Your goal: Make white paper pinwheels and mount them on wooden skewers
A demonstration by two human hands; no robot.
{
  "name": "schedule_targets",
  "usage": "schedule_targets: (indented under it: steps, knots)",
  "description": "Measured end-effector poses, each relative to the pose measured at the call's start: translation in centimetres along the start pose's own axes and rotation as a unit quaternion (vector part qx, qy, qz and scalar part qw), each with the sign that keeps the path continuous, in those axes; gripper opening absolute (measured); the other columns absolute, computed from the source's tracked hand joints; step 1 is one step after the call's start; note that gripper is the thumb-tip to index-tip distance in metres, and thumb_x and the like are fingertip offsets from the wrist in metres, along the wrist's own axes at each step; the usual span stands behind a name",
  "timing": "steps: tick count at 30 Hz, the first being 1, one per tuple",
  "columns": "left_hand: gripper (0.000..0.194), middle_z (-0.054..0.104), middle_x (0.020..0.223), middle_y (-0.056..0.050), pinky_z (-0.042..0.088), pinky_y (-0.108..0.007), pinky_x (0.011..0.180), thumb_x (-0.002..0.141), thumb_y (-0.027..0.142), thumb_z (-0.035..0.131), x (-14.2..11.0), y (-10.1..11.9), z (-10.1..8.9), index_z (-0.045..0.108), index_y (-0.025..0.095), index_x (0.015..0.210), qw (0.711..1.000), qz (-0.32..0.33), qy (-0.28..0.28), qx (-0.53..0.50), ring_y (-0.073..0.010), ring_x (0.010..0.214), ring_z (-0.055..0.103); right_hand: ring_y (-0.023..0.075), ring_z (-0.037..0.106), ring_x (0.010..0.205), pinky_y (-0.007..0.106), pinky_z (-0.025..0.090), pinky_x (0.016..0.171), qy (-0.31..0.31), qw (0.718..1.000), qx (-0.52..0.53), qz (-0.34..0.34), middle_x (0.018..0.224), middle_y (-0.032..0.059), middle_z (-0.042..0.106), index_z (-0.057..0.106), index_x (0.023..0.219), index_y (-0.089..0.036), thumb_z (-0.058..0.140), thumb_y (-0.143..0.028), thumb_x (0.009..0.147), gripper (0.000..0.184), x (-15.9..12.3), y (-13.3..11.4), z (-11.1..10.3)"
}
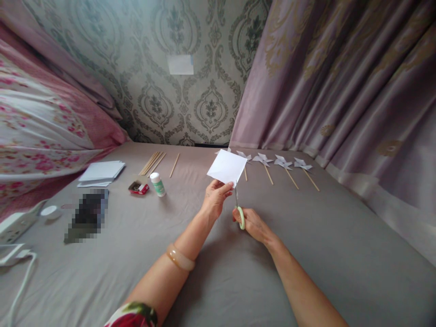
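My left hand (216,196) pinches a square sheet of white paper (226,166) by its near edge, holding it up above the bed sheet. My right hand (251,222) is closed round the pale green handles of a pair of scissors (241,218). The blades point away from me and meet the paper's near right corner. How far they are parted I cannot make out. Behind the paper lie several white paper pinwheels (282,162) on wooden sticks, one partly hidden by the sheet.
To the left are a stack of white paper (102,171), several wooden sticks (152,163), a small red box (138,187) and a white-and-green glue bottle (158,185). A power strip (17,227) with a cable sits at the left edge. Curtains (327,77) hang at right.
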State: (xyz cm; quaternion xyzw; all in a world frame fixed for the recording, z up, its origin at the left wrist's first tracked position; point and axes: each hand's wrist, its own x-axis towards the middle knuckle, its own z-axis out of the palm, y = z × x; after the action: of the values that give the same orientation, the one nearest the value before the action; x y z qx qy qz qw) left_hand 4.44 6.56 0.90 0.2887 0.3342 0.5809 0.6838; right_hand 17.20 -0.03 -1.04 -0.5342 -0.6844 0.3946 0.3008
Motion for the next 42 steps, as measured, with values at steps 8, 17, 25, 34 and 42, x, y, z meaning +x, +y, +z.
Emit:
schedule_targets:
  steps: [8,17,25,34,42]
  knots:
    - [0.037,0.067,0.078,0.000,0.041,-0.024,0.061,0.049,0.023,0.085,-0.34,-0.41,0.22,0.068,0.017,0.081,1.000,0.001,-0.018,0.008,-0.0096,0.064,0.057,0.0113,0.034,0.055,0.025,0.025,0.052,0.021,1.000,0.015,0.000,0.055,-0.0038,0.037,0.048,0.060,-0.018,0.042,-0.067,0.081,0.054,0.05,-0.03,-0.06]
    - [0.038,0.068,0.080,-0.001,0.041,-0.025,0.064,0.049,0.024,0.085,-0.44,-0.56,0.22,0.068,0.017,0.082,1.000,0.008,-0.023,0.000,-0.0103,0.067,0.057,0.0114,0.034,0.057,0.026,0.026,0.054,0.018,1.000,0.008,0.013,0.057,-0.0035,0.037,0.045,0.061,-0.019,0.043,-0.067,0.080,0.053,0.10,0.32,-0.14]
    - [0.038,0.069,0.081,-0.002,0.041,-0.026,0.065,0.048,0.023,0.085,-0.45,-0.59,0.33,0.069,0.017,0.082,1.000,0.011,-0.018,-0.007,-0.0109,0.068,0.057,0.0109,0.032,0.057,0.025,0.025,0.053,0.032,0.999,0.011,0.016,0.055,-0.0042,0.035,0.045,0.058,-0.018,0.046,-0.063,0.080,0.050,0.07,0.26,-0.21]
    - [0.037,0.068,0.076,-0.002,0.043,-0.028,0.066,0.046,0.023,0.086,-0.36,-0.84,0.33,0.068,0.015,0.077,1.000,0.016,-0.009,-0.012,-0.0113,0.065,0.057,0.0112,0.034,0.058,0.026,0.026,0.054,0.040,0.999,-0.002,0.024,0.056,-0.0037,0.037,0.046,0.059,-0.018,0.045,-0.063,0.081,0.049,0.09,0.30,-0.10]
    - [0.036,0.067,0.074,-0.001,0.044,-0.027,0.066,0.047,0.022,0.086,-0.21,-0.99,0.25,0.069,0.015,0.077,1.000,0.021,-0.009,-0.012,-0.0111,0.064,0.057,0.0107,0.031,0.057,0.026,0.026,0.054,0.039,0.999,-0.008,0.035,0.057,-0.0042,0.034,0.043,0.057,-0.019,0.045,-0.064,0.080,0.050,0.22,0.57,-0.12]
